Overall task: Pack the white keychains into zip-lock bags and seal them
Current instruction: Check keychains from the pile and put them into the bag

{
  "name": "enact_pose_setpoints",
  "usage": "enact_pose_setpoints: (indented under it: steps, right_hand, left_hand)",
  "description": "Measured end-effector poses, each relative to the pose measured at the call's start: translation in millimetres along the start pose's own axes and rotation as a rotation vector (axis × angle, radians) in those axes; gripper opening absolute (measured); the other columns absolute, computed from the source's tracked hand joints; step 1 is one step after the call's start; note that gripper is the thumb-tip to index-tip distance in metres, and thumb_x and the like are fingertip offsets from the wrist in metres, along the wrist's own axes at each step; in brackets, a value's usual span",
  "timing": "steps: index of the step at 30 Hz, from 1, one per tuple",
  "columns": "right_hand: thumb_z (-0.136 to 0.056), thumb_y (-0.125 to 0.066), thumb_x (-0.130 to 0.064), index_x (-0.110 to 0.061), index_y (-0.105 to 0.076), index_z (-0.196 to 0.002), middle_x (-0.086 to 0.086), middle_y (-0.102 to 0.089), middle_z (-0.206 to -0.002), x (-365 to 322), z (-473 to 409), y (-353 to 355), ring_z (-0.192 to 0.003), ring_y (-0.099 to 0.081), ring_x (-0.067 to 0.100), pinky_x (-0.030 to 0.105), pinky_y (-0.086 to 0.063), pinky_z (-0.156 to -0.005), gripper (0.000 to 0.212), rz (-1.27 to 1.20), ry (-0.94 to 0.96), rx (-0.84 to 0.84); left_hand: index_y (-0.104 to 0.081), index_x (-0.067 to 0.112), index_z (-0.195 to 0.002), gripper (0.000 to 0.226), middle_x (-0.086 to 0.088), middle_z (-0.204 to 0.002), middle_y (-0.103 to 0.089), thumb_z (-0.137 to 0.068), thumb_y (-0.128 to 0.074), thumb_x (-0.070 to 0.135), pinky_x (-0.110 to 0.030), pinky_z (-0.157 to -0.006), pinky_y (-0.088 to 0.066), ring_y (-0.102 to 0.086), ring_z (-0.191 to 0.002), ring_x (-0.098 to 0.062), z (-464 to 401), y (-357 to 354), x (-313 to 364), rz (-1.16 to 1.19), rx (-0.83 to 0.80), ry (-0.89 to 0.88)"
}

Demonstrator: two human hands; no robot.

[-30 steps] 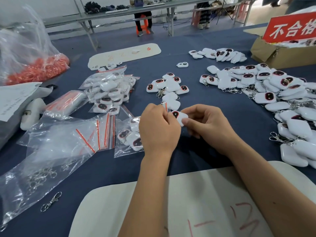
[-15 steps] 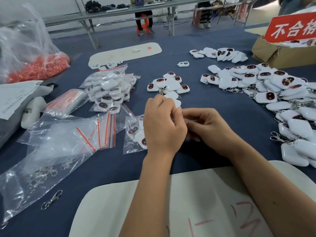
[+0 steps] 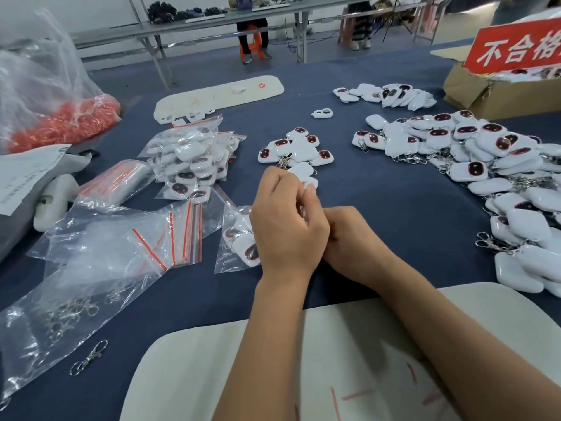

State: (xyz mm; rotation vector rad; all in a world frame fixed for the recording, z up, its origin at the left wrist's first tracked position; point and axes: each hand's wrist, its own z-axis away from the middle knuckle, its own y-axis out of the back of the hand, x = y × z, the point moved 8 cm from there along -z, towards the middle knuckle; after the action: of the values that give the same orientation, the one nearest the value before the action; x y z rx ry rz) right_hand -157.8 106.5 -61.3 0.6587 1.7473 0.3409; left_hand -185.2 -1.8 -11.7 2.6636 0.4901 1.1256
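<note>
Right at the middle of the dark blue table [image 3: 379, 208], both hands meet over a small zip-lock bag [image 3: 235, 241] that holds white keychains with dark red-rimmed faces; three or so show through the plastic, though the left hand [image 3: 287, 226] covers the bag's right side. That hand is curled, its fingertips pinched together near the bag's upper edge, apparently on the plastic. The right hand [image 3: 352, 241] is tucked behind the left, fingers hidden, so I cannot tell what it holds.

Just beyond the bag lies a small cluster of loose keychains [image 3: 296, 150], roughly eight, some face up, some showing plain white backs. Right of the bag spreads a far larger heap [image 3: 473, 165] (too many to count), with metal clasps tangled among them, and a smaller row [image 3: 385, 94] lies farther off. Left of the bag sits a pile of filled bags [image 3: 191, 159], a stack of empty bags with red seal strips [image 3: 179, 235], and a big clear bag of metal clasps [image 3: 60, 314]; one loose clasp [image 3: 89, 358] lies on the cloth near it. A cardboard box [image 3: 485, 95] with a red sign [image 3: 516, 47] stands at the far right corner. One white board [image 3: 334, 369] lies under the forearms.
</note>
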Motion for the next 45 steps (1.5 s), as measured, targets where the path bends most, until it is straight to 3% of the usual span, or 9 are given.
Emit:
enact_pose_setpoints:
  steps: [6, 10, 16, 20, 26, 29, 37, 41, 45]
  right_hand:
    - [-0.098, -0.062, -0.009, -0.043, -0.067, -0.101, -0.011, -0.072, -0.079, 7, -1, 9, -0.065, -0.062, 0.027, 0.037, -0.051, -0.066, 0.035, -0.186, -0.008, 0.036]
    - [-0.093, -0.070, -0.003, -0.022, -0.069, -0.120, 0.005, -0.072, -0.071, 22, 0, 14, -0.059, -0.064, 0.020, 0.029, -0.050, -0.053, 0.032, -0.343, -0.109, -0.011]
    - [-0.094, -0.071, 0.005, -0.004, -0.066, -0.094, 0.012, -0.068, -0.070, 29, 2, 28, -0.058, -0.060, 0.017, 0.025, -0.049, -0.053, 0.010, -0.723, -0.145, 0.212]
    - [-0.095, -0.070, 0.004, 0.000, -0.068, -0.095, 0.013, -0.075, -0.079, 28, 2, 21, -0.065, -0.065, 0.017, 0.033, -0.054, -0.063, 0.005, -0.610, -0.125, 0.159]
    - [-0.085, -0.054, 0.024, -0.012, -0.076, -0.112, 0.002, -0.074, -0.104, -11, 2, 3, -0.099, -0.069, 0.024, 0.040, -0.055, -0.089, 0.050, -0.057, 0.172, -0.040]
    - [-0.088, -0.065, 0.011, -0.015, -0.077, -0.114, 0.001, -0.063, -0.099, -3, 1, 9, -0.081, -0.062, 0.018, 0.023, -0.049, -0.077, 0.039, 0.005, 0.105, 0.062]
    - [-0.089, -0.077, -0.004, -0.020, -0.077, -0.088, -0.006, -0.072, -0.077, 17, 0, 10, -0.063, -0.059, 0.004, 0.017, -0.050, -0.068, 0.016, -0.039, -0.081, 0.081]
    - [-0.091, -0.078, -0.015, -0.025, -0.073, -0.111, -0.012, -0.071, -0.096, 16, -2, 2, -0.071, -0.064, 0.008, 0.013, -0.046, -0.068, 0.023, 0.052, -0.084, 0.019]
    - [-0.094, -0.076, -0.014, -0.021, -0.073, -0.087, -0.007, -0.064, -0.063, 18, -1, 1, -0.056, -0.054, 0.006, 0.015, -0.041, -0.060, 0.011, -0.016, -0.096, 0.038]
  left_hand:
    - [-0.051, 0.004, -0.066, 0.029, -0.005, -0.080, -0.051, -0.088, -0.069, 0.000, -0.022, -0.061, -0.032, -0.043, -0.065, -0.015, 1, 2, -2, -0.008, 0.044, 0.031]
    - [-0.053, 0.004, -0.066, 0.029, -0.004, -0.082, -0.053, -0.089, -0.072, 0.003, -0.028, -0.058, -0.038, -0.047, -0.061, -0.017, 1, 3, -5, -0.022, 0.077, 0.050]
    - [-0.056, 0.006, -0.065, 0.030, -0.004, -0.080, -0.056, -0.088, -0.073, 0.008, -0.027, -0.063, -0.039, -0.047, -0.065, -0.012, 1, -4, -13, -0.007, 0.011, 0.115]
    - [-0.057, 0.005, -0.063, 0.030, -0.005, -0.078, -0.058, -0.087, -0.073, 0.007, -0.031, -0.064, -0.043, -0.050, -0.066, -0.014, 2, -3, -14, 0.026, 0.037, 0.129]
    - [-0.056, 0.003, -0.062, 0.030, -0.007, -0.075, -0.059, -0.085, -0.074, 0.005, -0.017, -0.063, -0.038, -0.050, -0.065, -0.010, -6, 18, -24, 0.104, 0.157, 0.136]
    - [-0.058, 0.002, -0.063, 0.029, -0.007, -0.074, -0.060, -0.086, -0.075, 0.004, -0.020, -0.064, -0.040, -0.052, -0.065, -0.007, -8, 21, -36, 0.190, 0.170, 0.206]
    - [-0.059, 0.005, -0.064, 0.026, -0.002, -0.073, -0.062, -0.085, -0.073, 0.010, -0.025, -0.063, -0.045, -0.052, -0.066, -0.013, -12, 12, -48, 0.380, -0.009, 0.308]
    - [-0.058, -0.001, -0.065, 0.027, -0.006, -0.074, -0.062, -0.084, -0.071, 0.014, -0.026, -0.064, -0.043, -0.050, -0.066, -0.017, -14, 14, -51, 0.459, -0.053, 0.337]
    - [-0.058, -0.004, -0.066, 0.027, 0.000, -0.072, -0.062, -0.084, -0.069, 0.013, -0.025, -0.062, -0.042, -0.049, -0.062, -0.011, -14, 16, -53, 0.505, -0.056, 0.362]
